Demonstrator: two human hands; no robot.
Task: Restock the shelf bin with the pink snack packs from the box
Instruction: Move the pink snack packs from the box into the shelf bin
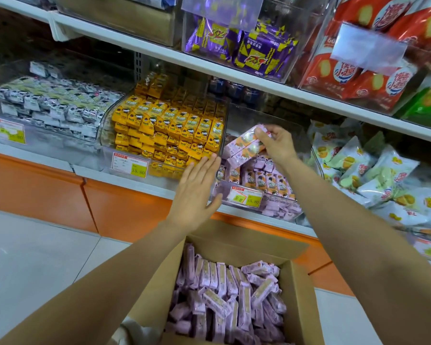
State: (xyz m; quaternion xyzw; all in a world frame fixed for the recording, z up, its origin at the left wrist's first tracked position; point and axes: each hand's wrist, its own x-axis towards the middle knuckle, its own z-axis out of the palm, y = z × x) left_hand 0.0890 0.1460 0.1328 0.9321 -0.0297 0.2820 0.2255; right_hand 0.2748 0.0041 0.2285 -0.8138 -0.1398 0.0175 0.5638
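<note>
Right hand [275, 143] fingers pinch pink packs [244, 145]; left hand [197, 190] flat.

Light is bright and even, falling from overhead, so shadows stay soft; the deepest lies under the upper shelf [234, 70], at the back of the lower row. The clear label flaps [366, 47] glare white and veil what sits behind them. The wide lens bows the shelf line and swells my forearms [358, 232] toward the bottom corners. Detail is soft throughout: the pink snack packs [229, 295] in the box [159, 282] look smeared.
</note>
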